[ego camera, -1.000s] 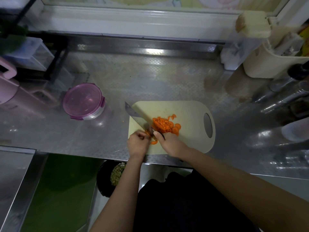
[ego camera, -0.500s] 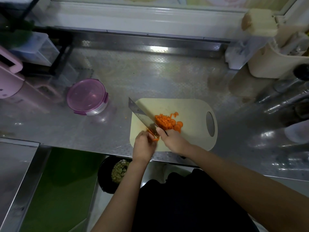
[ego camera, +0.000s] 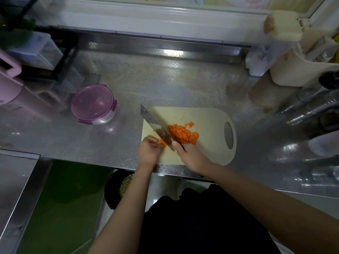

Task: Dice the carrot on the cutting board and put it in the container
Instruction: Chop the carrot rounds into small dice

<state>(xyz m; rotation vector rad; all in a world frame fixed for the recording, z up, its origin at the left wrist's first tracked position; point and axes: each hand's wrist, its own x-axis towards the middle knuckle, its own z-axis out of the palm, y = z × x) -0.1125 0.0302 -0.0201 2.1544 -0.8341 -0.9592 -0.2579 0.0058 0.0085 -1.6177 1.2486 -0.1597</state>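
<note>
- Cutting board (ego camera: 201, 116): pale, flat plastic with rounded corners and an oval grip hole at its right end. Its near edge sits close to the front lip of the counter (ego camera: 165, 85).
- Counter: steel with a fine embossed pattern, shiny in patches. A broad stretch of it shows behind the board, up to the back rail.
- Container (ego camera: 92, 104): round with a clear wall and a translucent purple clip lid, which is on. It stands well apart from the board, to the left and slightly further back, with steel showing between them.
- Knife (ego camera: 154, 123): a wide rectangular metal blade lying diagonally, its tip past the board's far left corner.
- Diced carrot (ego camera: 178, 133): an orange heap of small bits and a few round slices, mid-board, touching the blade's right face.
- Right hand (ego camera: 190, 156): fingers wrapped round the handle, one fingertip up at the blade's heel.
- Left hand (ego camera: 148, 150): fingers curled together, pinching an uncut carrot piece (ego camera: 162, 142) just left of the blade.
- Pink jug (ego camera: 7, 88) at the far left; a beige tub (ego camera: 293, 70) at the back right.
</note>
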